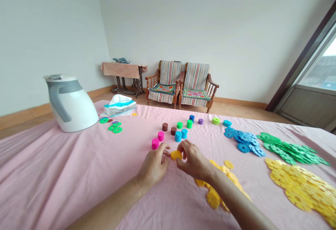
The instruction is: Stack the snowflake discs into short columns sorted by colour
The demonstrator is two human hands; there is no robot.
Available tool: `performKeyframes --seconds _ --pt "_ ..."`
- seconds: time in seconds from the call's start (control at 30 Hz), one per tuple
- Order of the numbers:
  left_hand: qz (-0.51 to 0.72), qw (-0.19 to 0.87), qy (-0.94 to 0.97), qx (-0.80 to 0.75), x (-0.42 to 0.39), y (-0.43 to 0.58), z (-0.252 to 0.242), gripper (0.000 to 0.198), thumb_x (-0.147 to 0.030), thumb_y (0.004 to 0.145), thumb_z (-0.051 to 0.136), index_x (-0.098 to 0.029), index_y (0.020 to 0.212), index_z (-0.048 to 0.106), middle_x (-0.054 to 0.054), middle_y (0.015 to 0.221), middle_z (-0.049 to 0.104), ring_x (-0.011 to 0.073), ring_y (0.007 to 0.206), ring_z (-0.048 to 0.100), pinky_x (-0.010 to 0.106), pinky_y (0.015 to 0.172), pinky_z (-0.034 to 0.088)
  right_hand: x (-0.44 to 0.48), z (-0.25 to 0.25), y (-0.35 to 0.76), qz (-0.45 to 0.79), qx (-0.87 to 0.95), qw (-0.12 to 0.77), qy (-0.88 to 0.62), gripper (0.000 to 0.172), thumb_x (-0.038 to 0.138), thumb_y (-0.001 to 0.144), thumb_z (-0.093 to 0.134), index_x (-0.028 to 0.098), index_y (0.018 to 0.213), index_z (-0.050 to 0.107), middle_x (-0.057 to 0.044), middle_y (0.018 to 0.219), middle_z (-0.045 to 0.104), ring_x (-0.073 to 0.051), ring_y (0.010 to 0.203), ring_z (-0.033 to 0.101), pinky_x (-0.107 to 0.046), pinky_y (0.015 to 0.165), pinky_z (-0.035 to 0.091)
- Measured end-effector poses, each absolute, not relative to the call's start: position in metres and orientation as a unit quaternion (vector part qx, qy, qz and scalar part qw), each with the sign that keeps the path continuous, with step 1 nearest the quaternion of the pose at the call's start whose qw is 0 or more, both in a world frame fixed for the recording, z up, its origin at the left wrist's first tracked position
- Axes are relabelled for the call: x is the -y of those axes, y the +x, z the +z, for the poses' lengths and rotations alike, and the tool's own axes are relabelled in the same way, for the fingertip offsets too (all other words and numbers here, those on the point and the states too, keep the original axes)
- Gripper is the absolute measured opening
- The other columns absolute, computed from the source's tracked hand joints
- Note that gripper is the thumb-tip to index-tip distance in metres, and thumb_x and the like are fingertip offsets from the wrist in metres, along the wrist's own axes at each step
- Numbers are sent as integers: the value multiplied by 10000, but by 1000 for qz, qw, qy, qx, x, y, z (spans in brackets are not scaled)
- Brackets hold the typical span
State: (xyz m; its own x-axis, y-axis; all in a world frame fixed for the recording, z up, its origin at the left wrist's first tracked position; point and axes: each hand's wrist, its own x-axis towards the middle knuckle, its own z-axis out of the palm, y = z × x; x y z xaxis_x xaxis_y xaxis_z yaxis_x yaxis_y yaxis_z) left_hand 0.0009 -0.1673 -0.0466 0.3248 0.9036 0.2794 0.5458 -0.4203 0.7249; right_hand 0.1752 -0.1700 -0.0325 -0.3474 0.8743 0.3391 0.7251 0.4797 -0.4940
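My right hand (193, 158) pinches the right side of a small stack of yellow notched plastic discs (176, 155) on the pink cloth. My left hand (154, 163) is just left of that stack, thumb and fingers curved and apart, with no piece visible in them. Just beyond it stand two pink disc stacks (155, 143). Farther back are brown stacks (165, 127), light-blue stacks (178, 136) and bright green stacks (189, 124). Under and beside my right forearm lies a loose pile of yellow discs (213, 197), partly hidden by the arm.
Larger yellow discs (299, 196), green discs (285, 149) and blue discs (245, 139) spread at the right. A white-and-grey jug (76, 107) and a tissue box (120, 108) stand at the left, near a few loose green discs (115, 127). Two wooden armchairs (164, 88) are beyond the table.
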Motion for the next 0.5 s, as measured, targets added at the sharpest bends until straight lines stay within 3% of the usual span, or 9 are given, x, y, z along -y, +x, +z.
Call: performKeyframes --seconds 0.5 --pt "340 252 774 -471 165 1 -48 402 3 715 433 -201 1057 486 27 908 690 167 843 652 277 766 485 164 -37 166 111 821 285 -482 149 169 757 502 170 903 472 -60 893 517 -136 697 522 -278 645 435"
